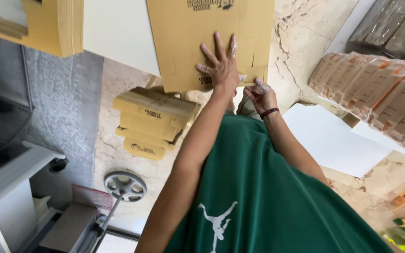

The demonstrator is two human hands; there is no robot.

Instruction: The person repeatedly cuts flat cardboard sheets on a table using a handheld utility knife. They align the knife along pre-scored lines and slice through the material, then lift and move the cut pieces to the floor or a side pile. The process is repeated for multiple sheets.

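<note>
A flat brown cardboard sheet (pixel 188 42) with black print and cut slots lies in front of me. My left hand (pixel 219 65) rests palm down on its near part with fingers spread. My right hand (pixel 260 96), with a red and black wristband, curls its fingers at the sheet's near edge, just right of the left hand. Clear tape wraps some fingertips of both hands. My green shirt fills the lower middle of the view and hides what lies under the arms.
A stack of folded brown boxes (pixel 153 122) sits on the marble floor (pixel 118 154) to the left. Plastic-wrapped cardboard bundles (pixel 376 89) line the right, beside a white sheet (pixel 333 140). A grey handwheel (pixel 125 185) and a white machine frame (pixel 10 187) stand lower left. More cardboard (pixel 52 28) is piled upper left.
</note>
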